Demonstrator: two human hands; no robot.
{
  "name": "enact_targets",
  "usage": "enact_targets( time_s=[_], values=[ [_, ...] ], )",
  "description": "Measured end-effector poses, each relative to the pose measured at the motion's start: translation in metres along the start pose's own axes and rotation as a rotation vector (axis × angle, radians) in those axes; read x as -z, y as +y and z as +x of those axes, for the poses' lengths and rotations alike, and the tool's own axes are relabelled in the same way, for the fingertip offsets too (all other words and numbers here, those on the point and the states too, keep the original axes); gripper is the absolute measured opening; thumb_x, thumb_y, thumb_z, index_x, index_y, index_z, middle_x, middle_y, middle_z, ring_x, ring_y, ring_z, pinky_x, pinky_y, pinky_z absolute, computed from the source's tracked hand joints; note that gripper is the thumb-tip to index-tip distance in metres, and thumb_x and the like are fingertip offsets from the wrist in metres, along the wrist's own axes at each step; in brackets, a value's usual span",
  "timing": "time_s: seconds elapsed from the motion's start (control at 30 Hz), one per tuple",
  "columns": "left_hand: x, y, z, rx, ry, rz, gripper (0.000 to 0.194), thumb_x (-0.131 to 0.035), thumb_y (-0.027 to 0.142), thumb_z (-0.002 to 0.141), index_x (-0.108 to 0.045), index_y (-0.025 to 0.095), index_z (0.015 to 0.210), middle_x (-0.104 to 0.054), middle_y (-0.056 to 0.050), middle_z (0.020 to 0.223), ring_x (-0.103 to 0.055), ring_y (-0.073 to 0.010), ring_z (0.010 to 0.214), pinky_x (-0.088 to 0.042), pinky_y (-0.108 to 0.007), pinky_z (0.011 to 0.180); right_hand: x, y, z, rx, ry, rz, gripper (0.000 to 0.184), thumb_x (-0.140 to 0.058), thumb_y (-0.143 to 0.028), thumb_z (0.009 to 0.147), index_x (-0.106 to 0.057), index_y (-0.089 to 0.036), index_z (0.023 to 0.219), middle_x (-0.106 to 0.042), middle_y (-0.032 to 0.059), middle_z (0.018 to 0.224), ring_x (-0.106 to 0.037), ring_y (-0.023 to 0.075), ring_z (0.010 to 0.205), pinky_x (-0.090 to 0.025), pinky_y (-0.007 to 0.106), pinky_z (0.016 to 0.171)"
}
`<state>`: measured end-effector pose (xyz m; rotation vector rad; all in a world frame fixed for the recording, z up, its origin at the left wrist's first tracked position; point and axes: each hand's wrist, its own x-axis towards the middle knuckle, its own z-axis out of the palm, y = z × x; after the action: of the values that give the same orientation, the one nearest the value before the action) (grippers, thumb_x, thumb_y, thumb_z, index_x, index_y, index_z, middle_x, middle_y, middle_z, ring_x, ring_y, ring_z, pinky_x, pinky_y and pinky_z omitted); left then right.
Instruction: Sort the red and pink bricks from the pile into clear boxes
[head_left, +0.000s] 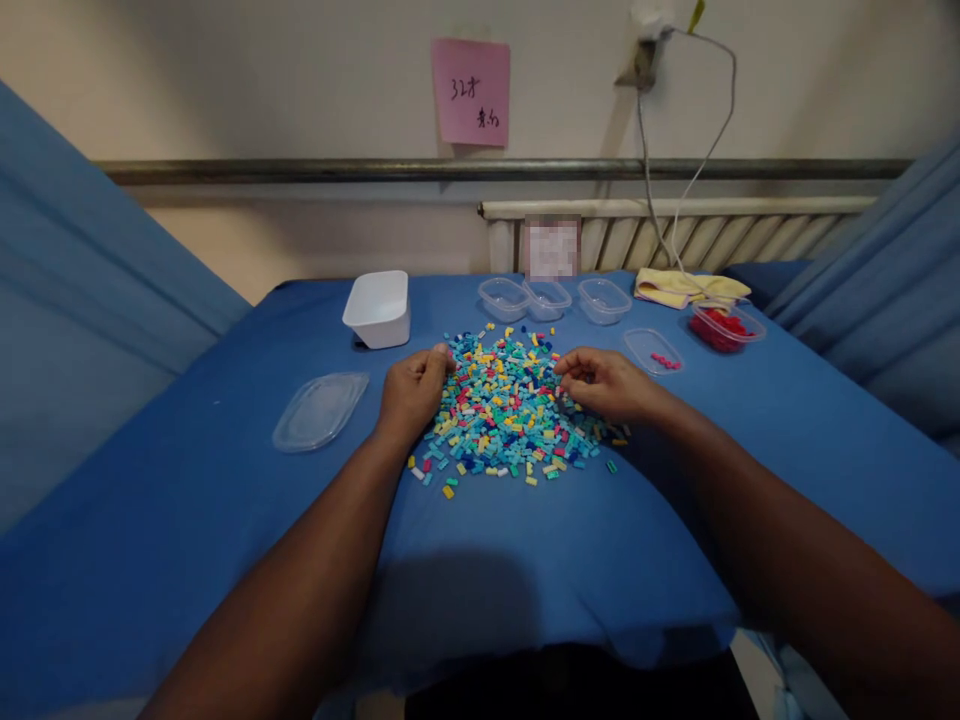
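A wide pile of small toy building bricks (pixel 510 410) in blue, teal, yellow, green and pink lies on the blue cloth between my hands. At the pile's left edge is my left hand (pixel 412 396), its thumb pressed against the curled fingers. A speck of pink shows by the thumb tip, too small to make out. Over the right side of the pile, my right hand (pixel 611 388) has its fingers bent and drawn together. Whatever its fingertips hold, if anything, is hidden.
A white tub (pixel 379 312) and a clear lid (pixel 321 411) sit at left. Behind the pile stand clear containers (pixel 604 302). To the right are a lid (pixel 643 350) with several pink bricks, a container of red bricks (pixel 721 328) and a yellow cloth (pixel 679 287). Blue curtains flank the table.
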<state>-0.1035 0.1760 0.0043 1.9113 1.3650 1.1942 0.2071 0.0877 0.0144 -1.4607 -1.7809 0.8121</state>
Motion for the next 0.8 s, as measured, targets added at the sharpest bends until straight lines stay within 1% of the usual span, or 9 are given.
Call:
enact_targets(
  time_s=[0.1,0.17,0.33,0.43,0.53,0.6,0.67,0.73,0.8],
  values=[
    [0.001,-0.001,0.001,0.024,-0.002,0.004,0.051,-0.054,0.055,0.103,-0.079,0.017,0.081,-0.066,-0.004,0.068,-0.06,-0.0181,0.064,-0.044,-0.029,0.058,0.006,0.008,-0.001,-0.093,0.01,0.235,0.026,-0.07,-0.028,0.086,-0.07,-0.019,0.11,-0.075,0.0022,0.087,-0.065,0.015,0.071,-0.05,0.026,0.065],
    [0.001,-0.001,0.001,0.033,0.001,0.007,0.051,-0.054,0.056,0.103,-0.08,0.018,0.082,-0.067,-0.004,0.069,-0.061,-0.0183,0.065,-0.045,-0.029,0.059,0.015,0.015,0.0,-0.102,0.073,0.231,0.027,-0.07,-0.029,0.085,-0.071,-0.019,0.11,-0.077,0.0038,0.09,-0.068,0.0165,0.075,-0.053,0.027,0.068],
    [0.004,0.002,0.003,0.045,-0.001,0.03,0.051,-0.053,0.058,0.102,-0.08,0.018,0.083,-0.067,-0.004,0.067,-0.059,-0.0187,0.062,-0.042,-0.03,0.059,0.05,0.046,-0.003,-0.097,0.459,-0.268,0.03,-0.063,-0.026,0.089,-0.075,-0.018,0.115,-0.08,0.0091,0.098,-0.072,0.0234,0.087,-0.056,0.036,0.082],
    [0.005,0.004,0.003,0.042,-0.003,0.027,0.051,-0.054,0.059,0.102,-0.08,0.018,0.084,-0.071,-0.005,0.072,-0.063,-0.0203,0.068,-0.045,-0.031,0.063,0.071,0.065,-0.008,-0.119,0.484,-0.498,0.034,-0.062,-0.029,0.092,-0.077,-0.016,0.119,-0.081,0.0146,0.11,-0.073,0.0289,0.097,-0.056,0.041,0.091],
    [0.006,0.006,0.003,0.053,-0.003,0.029,0.054,-0.054,0.062,0.101,-0.081,0.018,0.085,-0.071,-0.005,0.074,-0.064,-0.0205,0.07,-0.046,-0.031,0.065,0.089,0.079,-0.015,-0.133,0.547,-0.56,0.039,-0.059,-0.037,0.098,-0.077,-0.015,0.124,-0.08,0.0184,0.124,-0.073,0.0324,0.109,-0.055,0.045,0.101],
    [0.006,0.005,0.003,0.06,-0.008,0.032,0.055,-0.054,0.063,0.101,-0.081,0.018,0.085,-0.07,-0.004,0.073,-0.063,-0.0202,0.069,-0.045,-0.031,0.064,0.097,0.086,-0.019,-0.211,0.602,-0.602,0.048,-0.057,-0.043,0.101,-0.074,-0.013,0.133,-0.076,0.0217,0.134,-0.07,0.0355,0.121,-0.051,0.048,0.109],
    [0.006,0.004,0.003,0.059,-0.012,0.028,0.055,-0.054,0.064,0.1,-0.08,0.018,0.084,-0.07,-0.004,0.073,-0.062,-0.0198,0.068,-0.044,-0.031,0.063,0.099,0.091,-0.022,-0.353,0.557,-0.635,0.062,-0.059,-0.052,0.101,-0.066,-0.009,0.145,-0.07,0.0256,0.145,-0.066,0.0393,0.132,-0.048,0.05,0.113],
    [0.005,0.001,0.004,0.057,-0.012,0.02,0.055,-0.054,0.064,0.1,-0.08,0.018,0.085,-0.069,-0.004,0.073,-0.061,-0.0196,0.068,-0.045,-0.031,0.063,0.094,0.091,-0.023,-0.467,0.418,-0.655,0.074,-0.062,-0.062,0.1,-0.062,-0.008,0.149,-0.066,0.0281,0.151,-0.064,0.0417,0.135,-0.049,0.05,0.111],
    [0.005,-0.001,0.005,0.061,-0.011,0.023,0.056,-0.054,0.065,0.1,-0.08,0.018,0.086,-0.069,-0.004,0.073,-0.061,-0.0196,0.067,-0.045,-0.031,0.063,0.085,0.087,-0.021,-0.517,0.296,-0.669,0.073,-0.06,-0.066,0.1,-0.064,-0.009,0.145,-0.069,0.0274,0.146,-0.068,0.0406,0.13,-0.052,0.046,0.104]
  ],
)
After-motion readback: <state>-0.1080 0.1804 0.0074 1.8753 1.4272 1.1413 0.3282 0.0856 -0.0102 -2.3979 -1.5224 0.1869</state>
